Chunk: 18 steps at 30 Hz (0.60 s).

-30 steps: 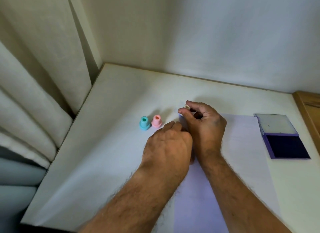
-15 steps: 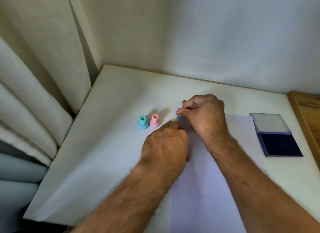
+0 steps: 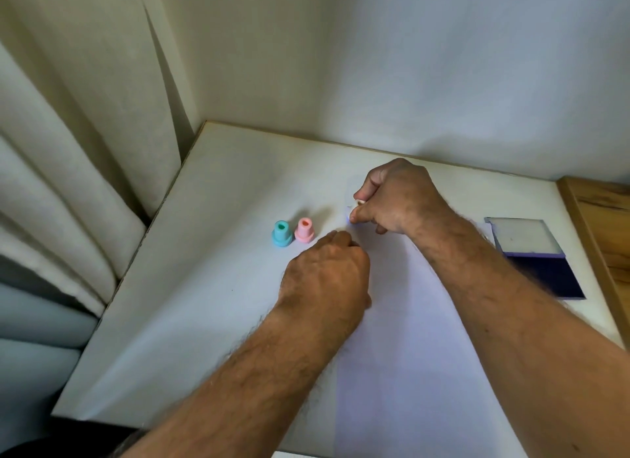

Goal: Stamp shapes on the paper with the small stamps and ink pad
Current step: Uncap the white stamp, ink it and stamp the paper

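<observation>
A: Paper (image 3: 409, 338) — where is it found?

B: It is laid flat on the white table (image 3: 204, 304), running from the near edge up to the hands. A pale lilac tint is seen on it. The table is set in a corner, with a curtain (image 3: 68, 150) hung at the left, a wall (image 3: 409, 65) behind and a wooden edge (image 3: 600, 225) at the right.

A: And the ink pad (image 3: 542, 270)?

B: It is placed on the table just right of the paper, lid folded back, with the dark blue pad exposed on the near side. Part of it is hidden by the right forearm.

A: How are the hands held?

B: The left hand (image 3: 327, 280) is rested on the paper's left edge, knuckles up, with the fingers curled under; what is under them cannot be told. The right hand (image 3: 395, 198) is held at the paper's far left corner, fingers curled in, and a small pale stamp (image 3: 358, 203) is pinched between thumb and forefinger. Only a sliver of that stamp is seen, so its shape cannot be told, nor whether it is pressed to the sheet.

A: Other stamps?

B: Two are stood upright on the bare table left of the paper, touching or nearly so: a blue stamp (image 3: 281, 233) at the left and a pink stamp (image 3: 303, 230) beside it, near the left hand's fingertips.
</observation>
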Motion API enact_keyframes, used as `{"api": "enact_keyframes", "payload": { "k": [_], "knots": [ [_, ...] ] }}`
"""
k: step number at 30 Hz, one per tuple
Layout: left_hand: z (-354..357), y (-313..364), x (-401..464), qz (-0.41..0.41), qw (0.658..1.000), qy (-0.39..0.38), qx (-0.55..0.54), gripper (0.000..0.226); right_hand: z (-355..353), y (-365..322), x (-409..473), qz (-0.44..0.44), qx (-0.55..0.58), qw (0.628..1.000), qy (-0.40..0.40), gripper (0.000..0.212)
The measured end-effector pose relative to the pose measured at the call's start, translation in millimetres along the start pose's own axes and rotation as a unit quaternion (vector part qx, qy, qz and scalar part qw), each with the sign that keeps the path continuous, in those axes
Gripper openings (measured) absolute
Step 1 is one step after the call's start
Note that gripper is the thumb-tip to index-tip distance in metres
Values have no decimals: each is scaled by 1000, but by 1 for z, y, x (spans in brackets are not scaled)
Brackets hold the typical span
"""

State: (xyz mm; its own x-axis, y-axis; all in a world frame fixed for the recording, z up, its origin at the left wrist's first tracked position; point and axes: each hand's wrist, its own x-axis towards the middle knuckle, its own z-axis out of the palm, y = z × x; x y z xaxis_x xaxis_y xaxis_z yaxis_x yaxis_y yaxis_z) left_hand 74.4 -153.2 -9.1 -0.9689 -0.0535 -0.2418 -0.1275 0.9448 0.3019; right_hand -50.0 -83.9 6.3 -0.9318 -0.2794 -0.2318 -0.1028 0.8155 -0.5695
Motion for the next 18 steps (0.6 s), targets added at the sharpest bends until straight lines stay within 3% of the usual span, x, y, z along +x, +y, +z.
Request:
{"api": "enact_keyframes", "payload": {
  "k": [6,8,10,14,18],
  "knots": [
    [1,-1,-2,2,1000,19,-4,53,15,12,-12,-10,70,996,62,20],
    [0,0,-2,-1,1000,19,-6,52,19,13,-21,9,152,984,91,22],
    [0,1,-2,-10,1000,6,-8,51,15,14,-33,56,271,952,133,23],
    [-5,4,-2,-38,999,-20,-27,53,-4,14,-64,141,509,838,135,24],
    [-19,8,-8,-48,997,12,-65,41,-20,16,-98,177,602,770,113,21]
  ]
}}
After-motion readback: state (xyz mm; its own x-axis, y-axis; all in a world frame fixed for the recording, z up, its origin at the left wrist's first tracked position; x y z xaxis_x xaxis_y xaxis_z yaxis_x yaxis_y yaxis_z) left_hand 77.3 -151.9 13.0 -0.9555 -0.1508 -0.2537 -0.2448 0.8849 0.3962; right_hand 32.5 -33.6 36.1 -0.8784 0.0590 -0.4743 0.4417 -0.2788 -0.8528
